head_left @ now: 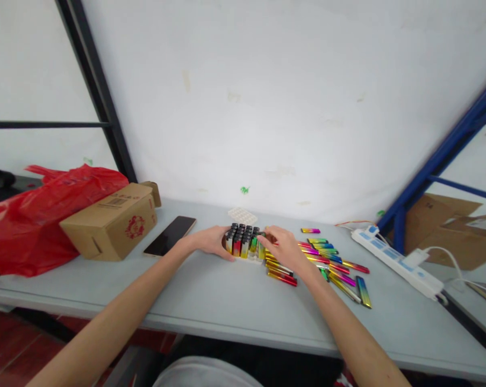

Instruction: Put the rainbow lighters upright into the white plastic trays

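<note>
Several lighters (237, 243) with black tops and shiny coloured bodies stand upright, packed close together in a low white tray (249, 260). My left hand (213, 241) is curved round the left side of this group, its thumb at the front and its fingers behind. At the group's right end, my right hand (283, 247) pinches a yellow-green lighter (261, 250) held upright at the tray; whether it sits in a slot I cannot tell. More lighters (282, 276) lie loose on the grey table (227, 301), beside and partly behind my right hand and wrist.
A white tray with holes (243, 215) lies behind the group. To the left are a black phone (170, 235), a cardboard box (114, 220) and a red plastic bag (33, 220). A white power strip (396, 262) with cables lies at the right, near blue frame bars (440, 156).
</note>
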`<state>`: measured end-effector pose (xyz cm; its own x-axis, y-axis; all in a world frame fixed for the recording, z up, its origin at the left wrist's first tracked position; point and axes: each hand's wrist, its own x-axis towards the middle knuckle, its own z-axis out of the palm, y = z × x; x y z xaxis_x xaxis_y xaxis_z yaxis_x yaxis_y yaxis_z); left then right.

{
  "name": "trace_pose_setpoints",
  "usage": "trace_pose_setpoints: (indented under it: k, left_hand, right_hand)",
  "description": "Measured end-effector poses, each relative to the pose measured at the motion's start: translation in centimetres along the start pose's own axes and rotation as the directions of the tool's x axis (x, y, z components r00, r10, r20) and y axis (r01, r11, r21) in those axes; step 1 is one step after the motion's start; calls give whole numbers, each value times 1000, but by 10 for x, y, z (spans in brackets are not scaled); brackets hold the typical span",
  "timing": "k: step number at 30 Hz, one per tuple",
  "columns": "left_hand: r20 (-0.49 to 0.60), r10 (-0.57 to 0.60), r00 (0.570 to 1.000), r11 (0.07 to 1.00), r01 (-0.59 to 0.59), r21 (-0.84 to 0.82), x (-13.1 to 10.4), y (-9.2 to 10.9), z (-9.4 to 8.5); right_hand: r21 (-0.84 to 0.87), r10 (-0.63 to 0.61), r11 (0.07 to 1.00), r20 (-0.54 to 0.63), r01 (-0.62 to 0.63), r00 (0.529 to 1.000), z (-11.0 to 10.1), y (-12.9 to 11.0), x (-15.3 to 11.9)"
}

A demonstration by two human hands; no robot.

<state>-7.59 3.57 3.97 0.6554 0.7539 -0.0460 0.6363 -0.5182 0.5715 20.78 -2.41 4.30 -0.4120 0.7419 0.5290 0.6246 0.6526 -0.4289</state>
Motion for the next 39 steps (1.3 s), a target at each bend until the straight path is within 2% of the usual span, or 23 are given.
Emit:
trace_pose_setpoints:
  k: [2, 5, 11, 17, 21, 28, 34, 39]
  left_hand:
    - [-5, 5, 1000, 1000, -5, 7, 0, -1, 0]
    - [-8, 31, 999, 999, -31, 18, 0, -1, 1]
    - [-8, 33, 999, 999, -33, 41, 0, -1, 1]
    - [-6, 24, 1000, 998, -23, 62, -1, -2, 1]
    - [-11, 26, 1000, 997, -25, 67, -1, -2, 2]
    - [-3, -12, 1000, 997, 12, 81, -3, 3, 1]
    - [7, -12, 1000, 997, 11, 79, -4, 7, -1]
    - [-4, -1, 1000, 998, 2, 66, -2, 1, 1]
  right_hand:
    - [-26, 11, 1000, 36, -10, 999, -2, 0, -1]
    - [17, 38, 999, 26, -38, 999, -1, 0, -2]
    - [32, -12, 999, 50, 10, 999, 14, 2, -3]
    - [41, -14, 999, -12, 14, 1000, 18, 1, -3]
    - [-24, -40, 999, 64, 41, 997, 14, 1, -3]
    - [177, 48, 982, 129, -71, 990, 16, 5, -6]
    - [-136, -31, 989, 174, 55, 984, 13, 6, -3]
    - [-239, 1, 969, 251, 61, 968, 9, 10, -4]
